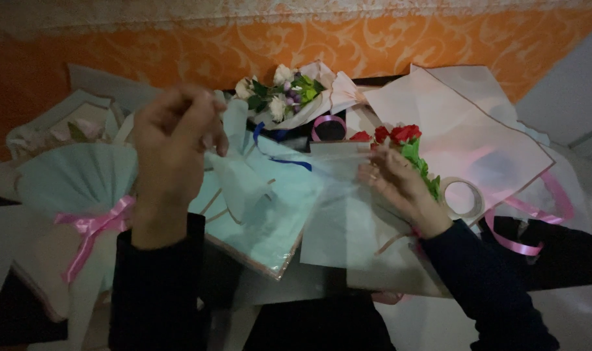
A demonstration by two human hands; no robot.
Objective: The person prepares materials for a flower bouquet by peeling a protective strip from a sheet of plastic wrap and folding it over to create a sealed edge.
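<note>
Tape strip (289, 158), clear and hard to make out in the dim light, stretches across centre frame between both hands. Left hand (176, 140) pinches one end; right hand (397, 182) pinches the other, partly hiding the red flowers (400, 134).

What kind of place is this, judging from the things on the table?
Probably a florist's worktable or a home craft table for making bouquets. A finished bouquet lies at the back, red flowers beside the right hand, wrapping paper, a tape roll, and pink ribbon.
</note>
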